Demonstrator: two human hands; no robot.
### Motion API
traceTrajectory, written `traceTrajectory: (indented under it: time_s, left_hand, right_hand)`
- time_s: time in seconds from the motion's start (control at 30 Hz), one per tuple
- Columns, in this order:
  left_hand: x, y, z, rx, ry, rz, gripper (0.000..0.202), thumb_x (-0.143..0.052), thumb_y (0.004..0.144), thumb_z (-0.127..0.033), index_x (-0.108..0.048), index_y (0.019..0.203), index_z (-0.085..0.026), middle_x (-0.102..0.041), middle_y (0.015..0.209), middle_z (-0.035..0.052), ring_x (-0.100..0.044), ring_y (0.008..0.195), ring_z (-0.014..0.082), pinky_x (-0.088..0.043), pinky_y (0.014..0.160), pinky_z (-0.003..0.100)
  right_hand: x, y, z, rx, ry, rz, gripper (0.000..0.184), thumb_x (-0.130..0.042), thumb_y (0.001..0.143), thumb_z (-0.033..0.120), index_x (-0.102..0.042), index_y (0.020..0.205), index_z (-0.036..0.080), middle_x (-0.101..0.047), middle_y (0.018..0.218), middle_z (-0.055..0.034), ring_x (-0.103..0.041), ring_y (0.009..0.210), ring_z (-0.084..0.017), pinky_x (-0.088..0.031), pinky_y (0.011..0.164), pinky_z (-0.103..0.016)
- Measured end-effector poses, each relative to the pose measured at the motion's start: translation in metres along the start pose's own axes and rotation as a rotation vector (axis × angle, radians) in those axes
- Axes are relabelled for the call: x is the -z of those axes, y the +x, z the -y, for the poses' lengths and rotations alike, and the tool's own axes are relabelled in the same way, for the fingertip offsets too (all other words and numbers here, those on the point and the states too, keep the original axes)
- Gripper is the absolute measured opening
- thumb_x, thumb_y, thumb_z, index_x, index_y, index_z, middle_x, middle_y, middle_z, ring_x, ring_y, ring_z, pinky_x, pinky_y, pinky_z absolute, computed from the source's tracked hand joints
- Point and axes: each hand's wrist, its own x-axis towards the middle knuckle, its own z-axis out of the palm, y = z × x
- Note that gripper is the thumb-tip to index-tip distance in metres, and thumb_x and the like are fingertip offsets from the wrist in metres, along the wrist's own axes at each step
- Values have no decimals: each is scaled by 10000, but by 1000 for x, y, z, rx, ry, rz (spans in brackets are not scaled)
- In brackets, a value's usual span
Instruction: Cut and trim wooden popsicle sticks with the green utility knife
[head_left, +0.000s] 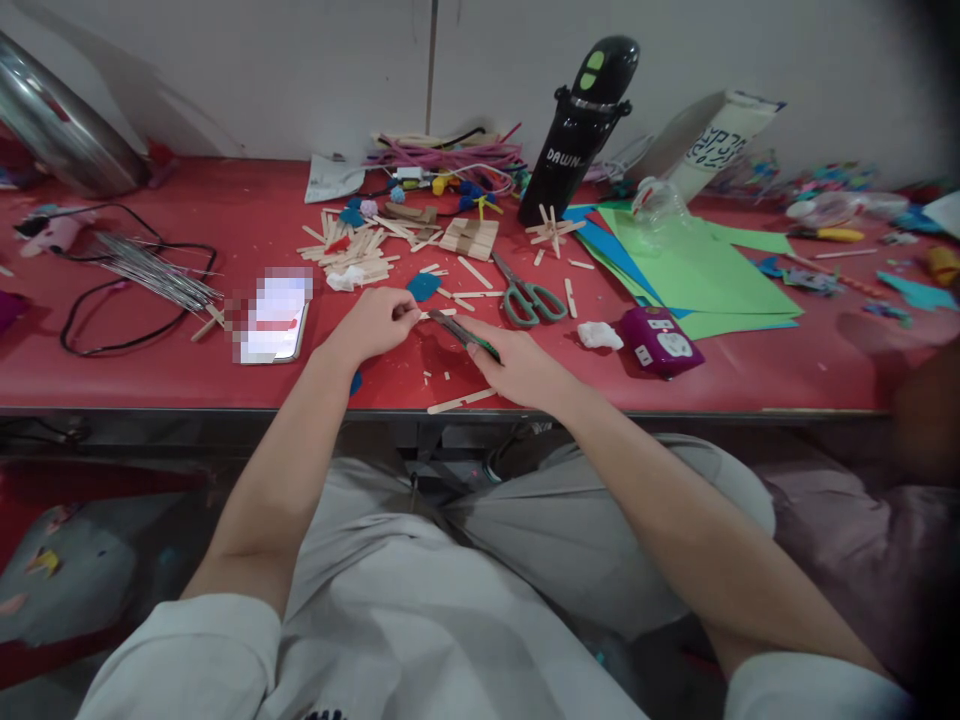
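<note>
The left hand pinches one end of a small wooden stick between thumb and fingers just above the red table, probably to steady it while leaving the rest exposed to the slim dark-and-green cutter. The right hand grasps that cutter along its handle, its tip meeting the stick — a hold that seems meant for controlling the blade. The scissors and pile of sticks lie just beyond, presumably so placed for easy reach.
</note>
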Motion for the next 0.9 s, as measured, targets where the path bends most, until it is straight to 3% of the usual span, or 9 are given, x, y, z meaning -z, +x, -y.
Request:
traceTrajectory:
  time_s: [0.47, 0.6, 0.73, 0.9]
  left_hand:
    - [0, -1, -2, -19, -7, -3, 177, -564, 877, -274, -622, 744, -172, -585, 680, 14, -479, 633, 142, -357, 637, 305]
    - [0, -1, -1, -5, 27, 0, 166, -577, 870, -259, -597, 727, -178, -589, 674, 15, -479, 628, 142, -340, 621, 301]
    - [-1, 0, 0, 16, 37, 10, 175, -567, 872, -270, -581, 718, -187, -589, 675, 17, -488, 631, 150, -343, 624, 306]
    - [-1, 1, 3, 12, 24, 10, 184, -562, 868, -291, -596, 718, -190, -571, 652, 11, -475, 617, 150, -336, 611, 306]
  right_hand:
    - [-1, 1, 1, -2, -38, 9, 570, -405, 970, 183, -478, 1534, 217, -668, 789, -34, -489, 560, -145, -419, 622, -274]
    - [-3, 3, 0, 18, -19, 0, 576, -414, 952, 159, -496, 1520, 213, -727, 925, -64, -535, 594, -145, -462, 674, -288]
    - [-5, 4, 0, 21, -21, 4, 581, -422, 939, 139, -514, 1508, 210, -752, 1076, -100, -652, 777, -196, -509, 795, -336]
    - [-5, 3, -1, 55, 11, -7, 586, -431, 932, 123, -525, 1501, 229, -747, 1161, -93, -690, 906, -224, -526, 874, -366]
